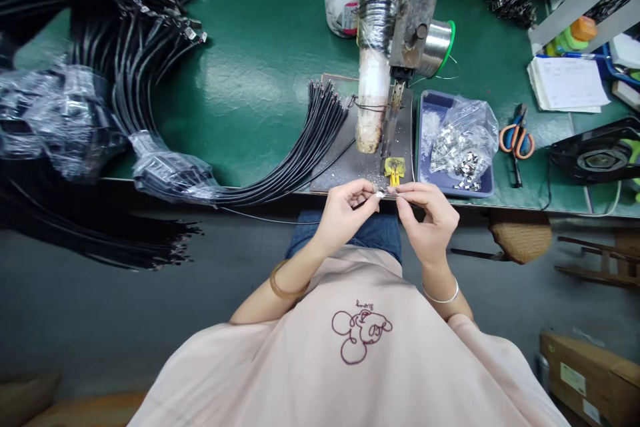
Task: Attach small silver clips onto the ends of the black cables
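And here we are, both hands meeting on the near side of the small yellow fixture (395, 170), right at the table (260, 100)'s edge! The left hand (345, 212) has thumb and forefinger closed in a tight pinch on a tiny, silvery-white piece (380, 194), its other fingers curled in. That little piece sits just nearer the person than the fixture, slightly to its left. The right hand (429, 217) comes in from the fixture's right, thumb and forefinger narrowed close together; what sits between those tips, I can't tell from here.

It's fine work, so the way to do it well, I'd judge, is a light, level pinch, fingertips square to each other, wrists low and quiet so the piece doesn't roll. Mind the slim dark metal rod (392, 123) just beyond the fixture: it may be hot, so fingers are best on the near side.

Left of the fixture fans a thick bundle of black cables (300, 157); keep its weight from tugging, I'd say. Right of the fixture, the dark blue plastic tray (487, 188) holds loose shiny metal connectors (465, 163), handily near the right hand.
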`<state>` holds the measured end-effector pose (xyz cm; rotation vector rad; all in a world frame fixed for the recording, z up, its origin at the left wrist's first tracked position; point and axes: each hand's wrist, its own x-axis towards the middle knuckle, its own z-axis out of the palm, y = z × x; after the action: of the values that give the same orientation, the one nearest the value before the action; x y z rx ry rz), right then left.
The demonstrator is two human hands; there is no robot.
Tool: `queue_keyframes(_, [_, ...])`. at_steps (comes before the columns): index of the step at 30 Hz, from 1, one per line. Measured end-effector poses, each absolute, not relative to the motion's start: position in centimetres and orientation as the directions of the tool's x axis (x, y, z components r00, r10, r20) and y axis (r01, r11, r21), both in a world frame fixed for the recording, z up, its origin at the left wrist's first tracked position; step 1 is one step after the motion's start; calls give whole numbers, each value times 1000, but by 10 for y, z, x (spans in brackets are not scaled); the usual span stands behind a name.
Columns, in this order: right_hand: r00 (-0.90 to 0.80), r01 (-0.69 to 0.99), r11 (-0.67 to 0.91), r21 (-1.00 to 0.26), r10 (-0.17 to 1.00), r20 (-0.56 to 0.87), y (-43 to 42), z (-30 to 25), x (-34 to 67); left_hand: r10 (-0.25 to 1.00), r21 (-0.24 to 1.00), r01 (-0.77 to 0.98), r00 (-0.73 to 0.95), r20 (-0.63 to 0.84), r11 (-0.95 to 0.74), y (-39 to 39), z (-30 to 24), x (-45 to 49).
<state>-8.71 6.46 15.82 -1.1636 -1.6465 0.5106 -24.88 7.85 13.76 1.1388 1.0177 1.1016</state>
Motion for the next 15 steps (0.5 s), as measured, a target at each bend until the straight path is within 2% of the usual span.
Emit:
queue_keyframes(3, [-32,410,432,-803,887,461,60,159,-88,986,991,-126,166,-29,50,78,138,-248])
queue_keyframes(6, [104,388,355,-851,900,423,61,159,-87,987,992,-119,156,-25,44,77,139,-248])
queue_keyframes(8, [153,323,266,-908,932,327,64,158,-86,989,994,-102,145,-25,40,76,140,-248])
queue_keyframes(11, [39,218,152,-964,986,164,69,156,-85,991,996,-82,135,-8,19,74,141,-249])
queue_keyframes(15, [8,221,151,-964,988,156,69,154,-89,992,998,-64,124,19,-11,73,139,-249])
